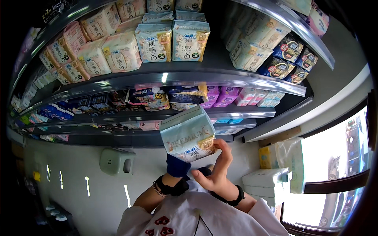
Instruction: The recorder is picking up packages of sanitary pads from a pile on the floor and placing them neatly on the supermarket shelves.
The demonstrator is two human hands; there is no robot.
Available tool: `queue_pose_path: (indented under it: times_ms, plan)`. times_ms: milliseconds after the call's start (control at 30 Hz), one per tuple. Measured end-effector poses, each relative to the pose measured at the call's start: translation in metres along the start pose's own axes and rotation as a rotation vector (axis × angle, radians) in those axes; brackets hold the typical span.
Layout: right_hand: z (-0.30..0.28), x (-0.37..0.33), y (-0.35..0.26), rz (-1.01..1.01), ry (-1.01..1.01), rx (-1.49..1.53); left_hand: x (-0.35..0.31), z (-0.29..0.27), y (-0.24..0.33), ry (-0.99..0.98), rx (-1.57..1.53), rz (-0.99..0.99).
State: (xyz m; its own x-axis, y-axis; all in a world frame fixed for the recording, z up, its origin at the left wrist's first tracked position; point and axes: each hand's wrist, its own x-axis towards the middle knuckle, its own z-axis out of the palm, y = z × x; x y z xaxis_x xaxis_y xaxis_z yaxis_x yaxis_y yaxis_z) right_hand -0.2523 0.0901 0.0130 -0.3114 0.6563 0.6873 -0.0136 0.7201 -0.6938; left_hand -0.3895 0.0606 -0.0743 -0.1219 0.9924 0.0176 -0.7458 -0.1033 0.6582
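Observation:
A pale blue-green soft pack of sanitary pads (185,131) is held up in front of the shelves, tilted, with a gold patch on its lower front. My left hand (179,166), covered in dark blue cloth that looks like a glove, bears the pack from underneath; the pack hides its fingers. At the pack's right side is my right hand (217,173), bare, its thumb spread away and its bent forefinger touching the lower right edge. Matching pale blue packs (191,41) stand upright on the shelf above.
Curved-looking dark shelves (165,76) full of pad packs span the front. A grey-green plastic stool (115,161) stands on the floor to the left. White wrapped bundles (264,181) and a clear bag (290,157) lie at the right, beside a bright glass door (334,157).

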Motion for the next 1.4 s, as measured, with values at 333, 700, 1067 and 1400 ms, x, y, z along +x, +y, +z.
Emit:
queue_pose_path:
  times_ms: [333,700,1067,1400]
  plan:
    - [-0.007,0.060,-0.004,0.374,-0.417,0.538,0.003,0.000,0.055,0.136,0.271,0.234]
    - [-0.026,0.178,-0.009,0.518,-0.359,0.569,-0.051,-0.045,0.084,0.181,1.801,1.025]
    - [0.054,0.374,0.010,0.420,-0.351,0.593,-0.101,-0.026,0.123,0.481,1.678,0.548]
    - [0.101,0.468,0.104,0.195,-0.352,0.500,-0.133,-0.046,0.141,0.632,2.064,0.819]
